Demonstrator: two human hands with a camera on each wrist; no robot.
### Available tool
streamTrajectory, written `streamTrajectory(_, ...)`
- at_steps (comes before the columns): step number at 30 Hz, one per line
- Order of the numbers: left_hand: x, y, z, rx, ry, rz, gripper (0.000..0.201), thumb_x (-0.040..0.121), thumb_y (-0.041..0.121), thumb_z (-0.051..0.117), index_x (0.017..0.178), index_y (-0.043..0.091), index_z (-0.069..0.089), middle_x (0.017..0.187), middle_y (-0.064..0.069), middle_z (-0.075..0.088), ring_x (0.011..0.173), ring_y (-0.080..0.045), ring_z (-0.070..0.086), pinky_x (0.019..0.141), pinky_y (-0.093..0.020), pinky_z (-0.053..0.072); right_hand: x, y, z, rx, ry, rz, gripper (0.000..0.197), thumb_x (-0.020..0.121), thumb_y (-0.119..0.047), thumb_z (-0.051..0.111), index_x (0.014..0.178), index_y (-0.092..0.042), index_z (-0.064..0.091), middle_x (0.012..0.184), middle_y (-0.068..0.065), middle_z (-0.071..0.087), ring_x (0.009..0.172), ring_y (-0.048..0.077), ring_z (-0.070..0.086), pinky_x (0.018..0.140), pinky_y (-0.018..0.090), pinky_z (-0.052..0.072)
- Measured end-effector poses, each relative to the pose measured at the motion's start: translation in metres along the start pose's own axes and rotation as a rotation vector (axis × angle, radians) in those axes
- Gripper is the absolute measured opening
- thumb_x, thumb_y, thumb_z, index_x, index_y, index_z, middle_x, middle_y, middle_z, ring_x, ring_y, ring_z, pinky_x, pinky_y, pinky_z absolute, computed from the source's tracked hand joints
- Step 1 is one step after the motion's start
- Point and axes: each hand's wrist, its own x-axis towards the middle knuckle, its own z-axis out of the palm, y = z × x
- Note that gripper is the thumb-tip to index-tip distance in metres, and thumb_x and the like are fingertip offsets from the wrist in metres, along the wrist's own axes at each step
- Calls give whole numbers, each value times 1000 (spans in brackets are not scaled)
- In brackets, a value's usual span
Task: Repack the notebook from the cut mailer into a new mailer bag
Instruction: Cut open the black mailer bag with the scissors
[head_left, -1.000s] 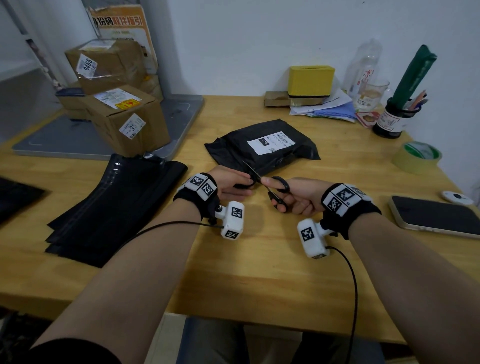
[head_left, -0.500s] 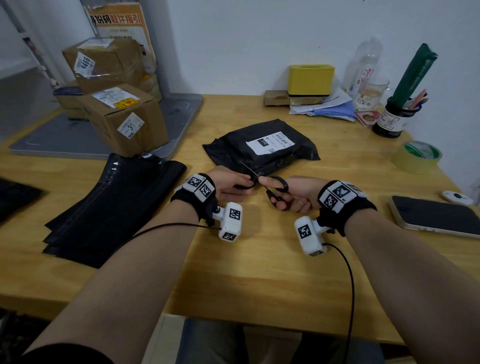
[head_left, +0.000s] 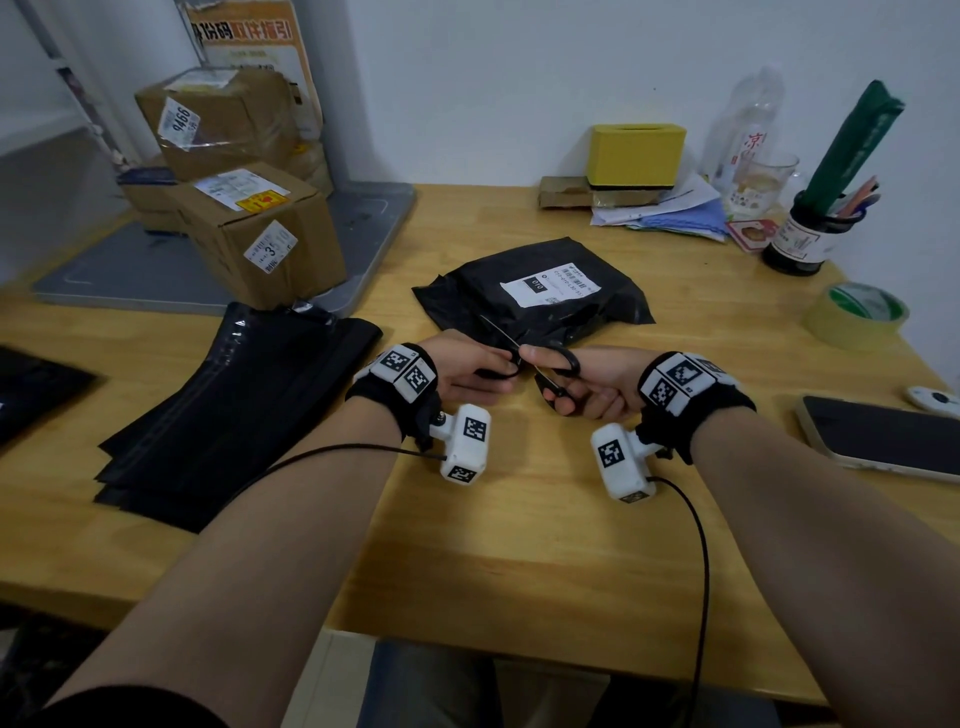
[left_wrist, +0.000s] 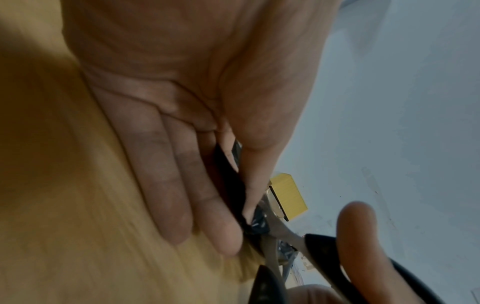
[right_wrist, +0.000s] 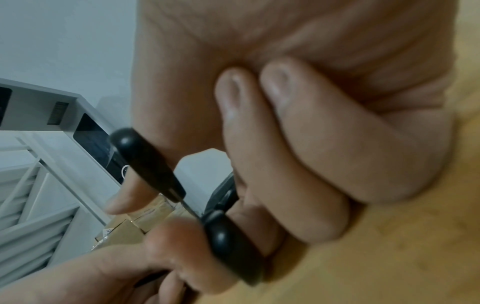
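I hold black-handled scissors (head_left: 550, 371) in my right hand (head_left: 597, 387), thumb through one loop and fingers curled through the other, blades parted and pointing up and away over the near edge of the labelled black mailer (head_left: 535, 296). My left hand (head_left: 467, 371) pinches a fold of the mailer's black film at that near edge, thumb pressing it against the side of the fingers, which lie fairly straight along the wooden desk (head_left: 519, 545). In the left wrist view the crumpled film (left_wrist: 255, 225) sits right at the blade pivot, touching my thumb tip.

The notebook is not visible; I judge it is inside the mailer, which lies flat just beyond my hands with its white label up. The stack of new mailer bags (head_left: 234, 410) lies to the left of the cut mailer, well apart from it.

Risks, as I judge them: my left thumb is so close to the blades that a closing snip could nick it. If the blades bite too deep past the film's edge, they could slice the notebook's cover. Slack film could also fold between the blades and jam instead of cutting, so I need the pinch taut.
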Motion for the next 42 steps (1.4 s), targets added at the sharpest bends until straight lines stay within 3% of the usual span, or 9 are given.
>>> streamTrajectory(9, 2, 0, 0, 20, -4, 2, 26, 88, 5, 72, 113, 9, 73, 90, -3, 76, 74, -11, 73, 74, -31, 62, 7, -7, 1, -16, 14, -49, 76, 48, -90, 65, 78, -20, 55, 61, -7, 53, 32, 3, 23, 34, 10, 16)
streamTrajectory(17, 2, 0, -1, 52, -37, -4, 25, 87, 5, 74, 110, 12, 72, 92, -6, 77, 75, -12, 73, 68, -28, 62, 15, -12, 0, -36, 66, -77, 74, 52, -90, 65, 78, -21, 57, 60, -7, 54, 34, 4, 24, 34, 11, 18)
streamTrajectory(21, 2, 0, 0, 73, -48, -2, 19, 88, 5, 73, 103, 16, 70, 92, -6, 78, 76, -13, 75, 71, -28, 62, 23, -18, 2, -55, 104, -102, 78, 49, -95, 65, 79, -23, 57, 61, -7, 56, 37, 6, 24, 36, 13, 19)
streamTrajectory(24, 2, 0, -1, 88, -58, 0, 16, 88, 6, 72, 100, 17, 70, 95, -7, 78, 78, -14, 75, 73, -28, 62, 25, -20, 1, -69, 102, -99, 74, 55, -93, 63, 80, -24, 56, 62, -8, 55, 38, 6, 24, 38, 13, 19)
streamTrajectory(32, 2, 0, -1, 125, -74, 4, 18, 89, 6, 72, 104, 14, 69, 86, -4, 77, 75, -13, 75, 70, -27, 62, 31, -22, -3, -48, 86, -95, 68, 62, -90, 62, 75, -23, 59, 62, -7, 55, 36, 5, 23, 36, 11, 19)
streamTrajectory(35, 2, 1, -1, 148, -86, 3, 19, 89, 6, 72, 106, 13, 70, 84, -4, 78, 73, -12, 75, 68, -26, 62, 34, -22, -4, -54, 86, -98, 72, 59, -91, 65, 82, -23, 59, 63, -8, 55, 37, 5, 24, 37, 12, 20)
streamTrajectory(42, 0, 2, -1, 171, -110, -3, 15, 90, 6, 70, 104, 14, 68, 78, -2, 77, 72, -12, 75, 67, -24, 62, 40, -26, -5, -62, 109, -105, 72, 57, -91, 66, 81, -24, 60, 66, -7, 56, 41, 6, 23, 38, 13, 19)
